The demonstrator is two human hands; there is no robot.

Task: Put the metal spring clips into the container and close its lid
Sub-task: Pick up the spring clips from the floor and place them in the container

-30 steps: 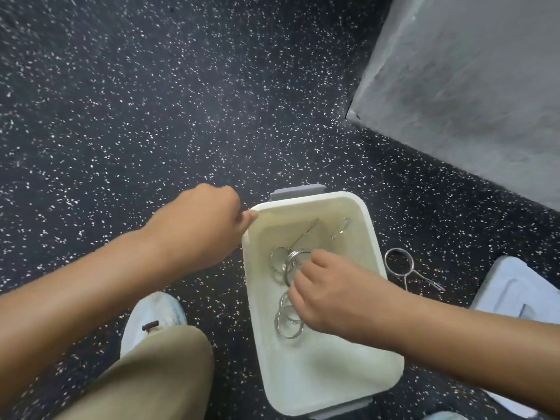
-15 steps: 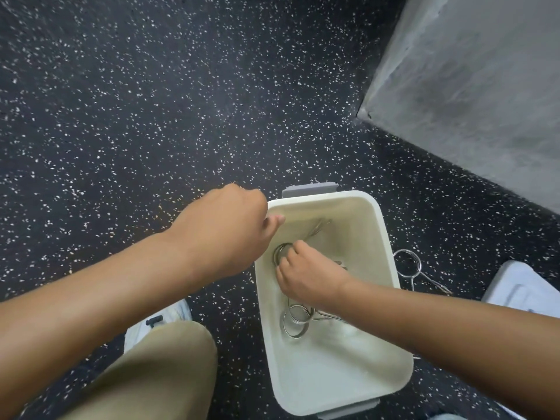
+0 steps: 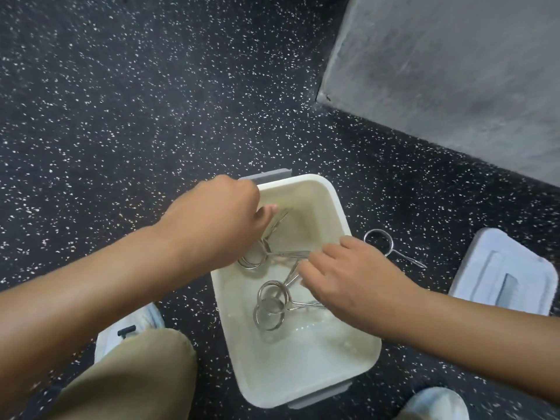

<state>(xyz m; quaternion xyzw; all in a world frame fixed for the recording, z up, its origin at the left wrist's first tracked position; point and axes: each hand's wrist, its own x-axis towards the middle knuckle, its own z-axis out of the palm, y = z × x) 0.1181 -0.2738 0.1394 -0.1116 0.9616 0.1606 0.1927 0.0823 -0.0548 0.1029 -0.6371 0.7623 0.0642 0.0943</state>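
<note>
The white container (image 3: 335, 204) stands open on the floor between my hands. Several metal spring clips lie in it: one pair of rings (image 3: 270, 309) in the middle and another clip (image 3: 257, 259) partly under my left hand. One more metal spring clip (image 3: 378, 242) lies on the floor just right of the container. My left hand (image 3: 218, 221) grips the container's far left rim, thumb inside. My right hand (image 3: 348, 280) hovers over the right side, fingers loose and apart, its fingertips at the clips' handle ends. The grey-blue lid (image 3: 503, 277) rests on the floor at the right.
The floor (image 3: 136, 101) is dark speckled rubber. A grey concrete block (image 3: 454, 71) rises at the upper right. My knee in khaki trousers (image 3: 136, 380) and a white shoe (image 3: 136, 325) are left of the container; another shoe (image 3: 433, 404) shows at the bottom right.
My right hand has drawn back from the container's left middle toward its right wall, leaving the clips lying inside. My left hand has stayed on the far left rim.
</note>
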